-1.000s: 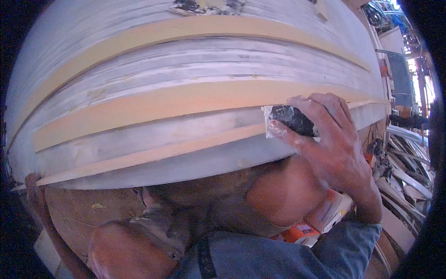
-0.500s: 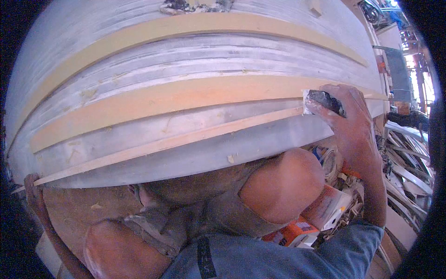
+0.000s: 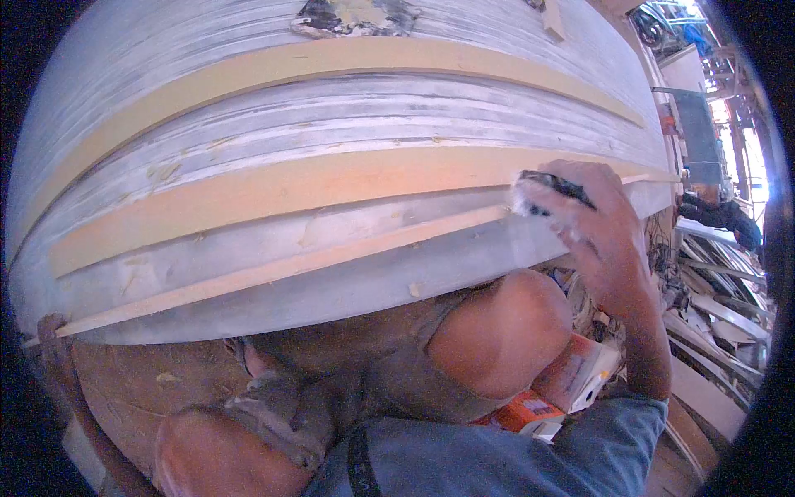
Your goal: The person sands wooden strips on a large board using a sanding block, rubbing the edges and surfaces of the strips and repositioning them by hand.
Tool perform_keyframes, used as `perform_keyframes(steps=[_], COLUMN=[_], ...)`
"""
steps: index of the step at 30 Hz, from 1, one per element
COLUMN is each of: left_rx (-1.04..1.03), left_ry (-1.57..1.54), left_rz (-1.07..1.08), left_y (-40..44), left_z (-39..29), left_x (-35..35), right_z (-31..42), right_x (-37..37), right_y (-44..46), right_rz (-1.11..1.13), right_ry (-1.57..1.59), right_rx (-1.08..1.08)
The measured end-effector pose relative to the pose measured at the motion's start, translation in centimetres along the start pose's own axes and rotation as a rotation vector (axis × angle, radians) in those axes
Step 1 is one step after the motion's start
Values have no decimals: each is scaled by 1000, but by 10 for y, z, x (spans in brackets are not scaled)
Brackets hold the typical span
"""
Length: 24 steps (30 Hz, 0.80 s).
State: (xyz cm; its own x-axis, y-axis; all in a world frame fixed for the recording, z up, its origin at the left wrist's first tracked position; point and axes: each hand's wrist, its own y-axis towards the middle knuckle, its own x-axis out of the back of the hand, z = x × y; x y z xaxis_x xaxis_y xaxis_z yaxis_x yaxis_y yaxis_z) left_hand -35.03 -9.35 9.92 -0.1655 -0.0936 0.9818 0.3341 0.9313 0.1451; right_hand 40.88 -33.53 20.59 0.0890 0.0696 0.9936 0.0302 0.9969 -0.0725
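Observation:
My right hand is wrapped around a dark sanding block with a white, dusty edge. The block rests on a thin wooden strip, which runs across the pale, dust-marked tabletop near its front edge. At the far left my left hand has its fingers closed around the strip's end. Just behind the strip lies a wider, flat wooden strip. The face of the block against the wood is hidden.
Another curved-looking wooden strip lies farther back, below a smeared dark patch with tan paste. A small wood piece is at the top right. Orange-and-white boxes sit beside my knee. Stacked offcuts fill the right side.
My right hand and the sanding block have shifted left along the thin strip. My left hand stays at the strip's left end. The whole view has tilted slightly.

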Motion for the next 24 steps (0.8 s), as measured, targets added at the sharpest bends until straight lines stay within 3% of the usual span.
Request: perform_keyframes(steps=[4, 7, 13, 19, 24], left_rx=[-84, -85, 340, 98, 207], left_ry=[55, 94, -135, 49, 222], left_rz=[68, 91, 57, 159, 97], left_y=[-4, -5, 2, 6, 10], left_z=[6, 24, 23, -19, -43], left_x=[11, 8, 0, 13, 9], right_z=[21, 10, -5, -27, -52], right_x=[-7, -10, -8, -7, -19], right_y=[2, -1, -15, -18, -23], right_rz=[3, 2, -12, 8, -49], right_ry=[-83, -140, -87, -166, -164], right_rx=[183, 106, 57, 109, 69])
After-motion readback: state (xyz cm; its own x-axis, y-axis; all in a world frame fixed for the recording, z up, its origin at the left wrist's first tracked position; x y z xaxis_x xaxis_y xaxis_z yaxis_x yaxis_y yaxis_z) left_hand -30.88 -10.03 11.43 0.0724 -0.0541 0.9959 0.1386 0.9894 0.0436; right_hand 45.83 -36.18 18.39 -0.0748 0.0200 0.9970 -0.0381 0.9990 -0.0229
